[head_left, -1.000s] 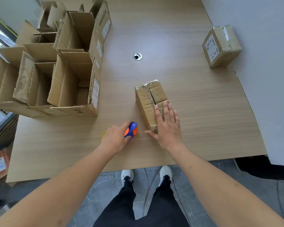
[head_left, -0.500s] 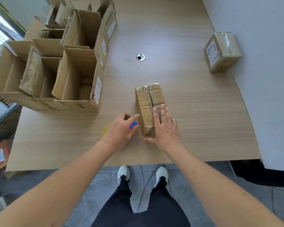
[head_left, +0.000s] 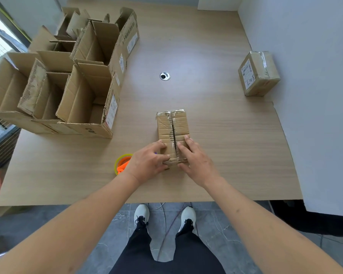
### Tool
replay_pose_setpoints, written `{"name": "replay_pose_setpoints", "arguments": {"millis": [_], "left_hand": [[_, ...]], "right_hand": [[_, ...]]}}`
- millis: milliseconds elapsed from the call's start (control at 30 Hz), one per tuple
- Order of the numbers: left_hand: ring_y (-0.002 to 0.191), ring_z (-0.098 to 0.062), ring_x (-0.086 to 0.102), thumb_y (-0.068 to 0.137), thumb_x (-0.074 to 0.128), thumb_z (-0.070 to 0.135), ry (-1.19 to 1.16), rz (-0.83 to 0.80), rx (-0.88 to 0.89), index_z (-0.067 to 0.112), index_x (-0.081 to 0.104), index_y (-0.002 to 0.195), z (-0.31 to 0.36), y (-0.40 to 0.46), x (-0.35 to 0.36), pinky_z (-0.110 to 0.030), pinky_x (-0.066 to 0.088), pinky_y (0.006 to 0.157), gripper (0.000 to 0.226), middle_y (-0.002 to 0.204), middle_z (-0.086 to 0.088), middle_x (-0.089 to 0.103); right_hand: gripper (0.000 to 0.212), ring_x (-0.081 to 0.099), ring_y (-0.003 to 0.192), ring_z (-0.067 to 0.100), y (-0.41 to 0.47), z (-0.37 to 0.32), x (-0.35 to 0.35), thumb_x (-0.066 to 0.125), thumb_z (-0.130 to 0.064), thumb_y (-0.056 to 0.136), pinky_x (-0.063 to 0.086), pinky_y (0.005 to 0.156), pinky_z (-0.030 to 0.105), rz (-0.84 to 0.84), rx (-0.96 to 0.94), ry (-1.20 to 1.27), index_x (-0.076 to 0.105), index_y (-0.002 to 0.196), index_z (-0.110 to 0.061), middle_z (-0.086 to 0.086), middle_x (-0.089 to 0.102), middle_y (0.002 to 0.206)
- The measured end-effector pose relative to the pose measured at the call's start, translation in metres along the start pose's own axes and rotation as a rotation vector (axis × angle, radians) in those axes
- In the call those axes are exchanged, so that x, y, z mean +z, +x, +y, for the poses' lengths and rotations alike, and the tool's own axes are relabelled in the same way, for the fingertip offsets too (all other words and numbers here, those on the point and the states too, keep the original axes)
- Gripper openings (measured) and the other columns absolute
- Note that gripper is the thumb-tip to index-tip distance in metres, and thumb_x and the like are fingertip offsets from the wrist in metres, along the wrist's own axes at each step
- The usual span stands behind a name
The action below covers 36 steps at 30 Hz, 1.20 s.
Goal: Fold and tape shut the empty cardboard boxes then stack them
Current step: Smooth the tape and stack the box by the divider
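Near the table's (head_left: pixel 216 123) front edge, at centre, a small box (head_left: pixel 172 125) is seen lying flat, its flaps folded shut along a dark lengthwise seam. Its near end is gripped from both sides: the left hand (head_left: pixel 147 163) and right hand (head_left: pixel 196 161) are curled over the flaps. A tape roll (head_left: pixel 121 164) is partly hidden behind the left hand. Open boxes (head_left: pixel 83 91) are grouped far left; a taped box (head_left: pixel 258 73) is set far right.
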<state>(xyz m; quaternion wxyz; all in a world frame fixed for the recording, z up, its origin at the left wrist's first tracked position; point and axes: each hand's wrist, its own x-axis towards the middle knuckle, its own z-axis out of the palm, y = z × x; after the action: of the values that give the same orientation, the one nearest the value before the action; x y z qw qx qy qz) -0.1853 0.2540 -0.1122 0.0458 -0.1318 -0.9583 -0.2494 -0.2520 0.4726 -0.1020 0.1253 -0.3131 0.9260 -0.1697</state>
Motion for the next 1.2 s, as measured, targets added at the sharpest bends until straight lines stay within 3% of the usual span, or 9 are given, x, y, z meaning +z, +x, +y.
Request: {"name": "replay_pose_setpoints", "arguments": {"millis": [133, 233, 433, 600, 767, 867, 967, 1067, 1200], "left_hand": [[0.117, -0.037, 0.068, 0.062, 0.098, 0.013, 0.012, 0.072, -0.021, 0.015, 0.081, 0.090, 0.005, 0.000, 0.011, -0.045, 0.063, 0.083, 0.033, 0.118, -0.017, 0.071], [0.120, -0.038, 0.066, 0.066, 0.093, 0.007, 0.013, 0.130, -0.040, 0.012, 0.080, 0.090, 0.008, -0.002, 0.021, -0.047, 0.063, 0.085, 0.028, 0.122, -0.019, 0.071], [0.130, -0.034, 0.060, 0.076, 0.090, 0.025, 0.007, 0.088, -0.033, 0.012, 0.077, 0.099, 0.002, -0.006, 0.018, -0.047, 0.059, 0.093, 0.029, 0.128, -0.015, 0.067], [0.130, -0.038, 0.057, 0.093, 0.071, 0.034, 0.173, 0.053, 0.023, 0.030, 0.059, 0.142, 0.005, -0.002, 0.016, -0.049, 0.054, 0.102, 0.051, 0.127, -0.015, 0.064], [0.121, -0.045, 0.057, 0.095, 0.064, 0.031, 0.226, 0.074, 0.057, 0.029, 0.071, 0.123, 0.005, 0.001, 0.026, -0.052, 0.057, 0.091, 0.029, 0.121, -0.020, 0.061], [0.115, -0.042, 0.059, 0.092, 0.069, 0.032, 0.237, 0.097, 0.061, 0.030, 0.076, 0.115, 0.007, 0.004, 0.026, -0.047, 0.057, 0.092, 0.024, 0.115, -0.016, 0.062], [0.115, -0.036, 0.058, 0.093, 0.067, 0.042, 0.206, 0.107, 0.018, 0.033, 0.078, 0.111, 0.008, 0.006, 0.026, -0.042, 0.060, 0.081, 0.023, 0.114, -0.011, 0.062], [0.113, -0.034, 0.055, 0.095, 0.065, 0.045, 0.185, 0.092, -0.016, 0.033, 0.077, 0.111, 0.008, 0.007, 0.029, -0.043, 0.060, 0.070, 0.024, 0.115, -0.011, 0.060], [0.111, -0.034, 0.054, 0.095, 0.064, 0.044, 0.195, 0.100, -0.017, 0.033, 0.077, 0.112, 0.009, 0.008, 0.030, -0.042, 0.060, 0.072, 0.024, 0.116, -0.012, 0.060]], "right_hand": [[0.072, 0.049, 0.136, 0.038, 0.003, 0.004, 0.007, 0.089, -0.018, 0.072, 0.051, 0.104, 0.049, 0.107, -0.025, -0.005, 0.061, 0.138, -0.014, 0.016, 0.046, 0.155], [0.071, 0.055, 0.132, 0.035, 0.002, 0.008, 0.011, 0.091, -0.020, 0.069, 0.056, 0.093, 0.045, 0.158, -0.045, -0.006, 0.065, 0.135, -0.017, 0.012, 0.050, 0.152], [0.067, 0.052, 0.135, 0.027, -0.005, 0.029, 0.016, 0.086, -0.034, 0.078, 0.054, 0.098, 0.043, 0.153, -0.054, 0.183, 0.061, 0.139, -0.026, 0.002, 0.045, 0.157], [0.039, 0.061, 0.093, 0.023, -0.015, 0.046, 0.020, 0.086, -0.026, 0.079, 0.057, 0.078, 0.042, 0.331, -0.063, 0.226, 0.075, 0.115, -0.017, 0.004, 0.059, 0.108], [0.028, 0.059, 0.076, 0.016, -0.015, 0.042, 0.018, 0.087, -0.026, 0.078, 0.054, 0.076, 0.037, 0.362, -0.055, 0.362, 0.079, 0.102, -0.014, -0.003, 0.060, 0.086], [0.021, 0.063, 0.074, 0.014, -0.015, 0.044, 0.014, 0.085, -0.021, 0.081, 0.055, 0.070, 0.037, 0.338, -0.022, 0.456, 0.080, 0.100, -0.013, -0.003, 0.065, 0.085], [0.022, 0.064, 0.072, 0.012, -0.015, 0.046, 0.010, 0.087, -0.018, 0.079, 0.054, 0.066, 0.034, 0.337, -0.005, 0.496, 0.080, 0.100, -0.014, -0.002, 0.067, 0.083], [0.025, 0.064, 0.072, 0.010, -0.015, 0.049, 0.009, 0.088, -0.016, 0.078, 0.056, 0.068, 0.033, 0.309, -0.010, 0.539, 0.081, 0.102, -0.013, -0.002, 0.066, 0.085], [0.027, 0.068, 0.076, 0.014, -0.012, 0.057, 0.008, 0.087, -0.009, 0.078, 0.061, 0.071, 0.031, 0.245, -0.015, 0.585, 0.080, 0.105, -0.010, 0.004, 0.063, 0.097]]}}
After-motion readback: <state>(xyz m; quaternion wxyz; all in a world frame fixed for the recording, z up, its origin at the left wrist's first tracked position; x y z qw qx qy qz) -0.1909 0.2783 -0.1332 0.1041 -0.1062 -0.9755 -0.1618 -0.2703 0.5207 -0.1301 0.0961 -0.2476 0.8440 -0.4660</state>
